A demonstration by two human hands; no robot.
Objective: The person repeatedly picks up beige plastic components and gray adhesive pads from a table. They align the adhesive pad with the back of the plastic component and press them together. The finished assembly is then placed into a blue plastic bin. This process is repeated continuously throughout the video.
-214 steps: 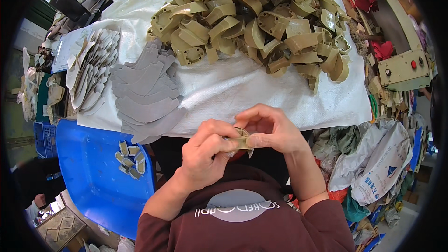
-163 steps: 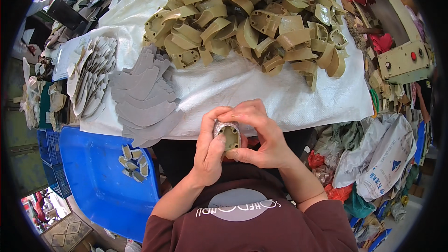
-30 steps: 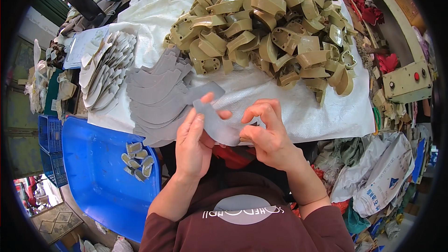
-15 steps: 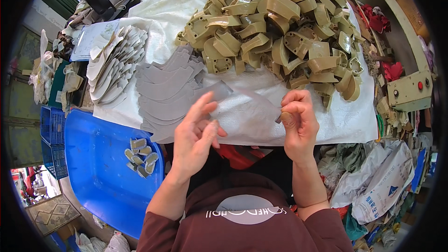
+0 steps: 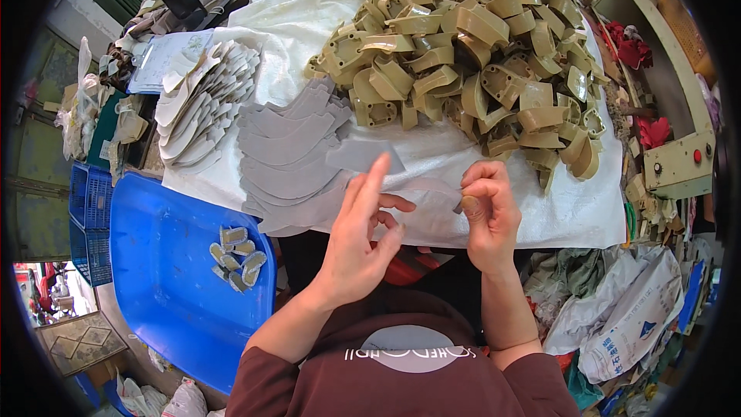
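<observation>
My right hand [image 5: 492, 216] is closed in a pinch on a thin, curved grey piece [image 5: 438, 188], which looks pale and faint along its length. Its dark edge shows at the thumb tip. My left hand [image 5: 363, 235] has its index finger stretched out and the others loosely bent apart, with nothing visible in its grasp. Just beyond its fingertips is the straight-ended flat part [image 5: 364, 157] of a grey sheet; I cannot tell whether it joins the piece in my right hand. Stacked grey curved pieces [image 5: 285, 139] lie beyond and left of my left hand.
Glossy khaki moulded parts [image 5: 463, 54] form a large heap on the white cloth [image 5: 285, 46]. Lighter grey cut pieces [image 5: 204, 104] are piled at left. A blue tub [image 5: 177, 301] holds several small parts. A beige control box [image 5: 679, 158] and white sacks [image 5: 633, 316] stand at right.
My left hand has moved right, toward my right hand, and its index finger has straightened. My right hand keeps its pinch. The whole view has shifted slightly.
</observation>
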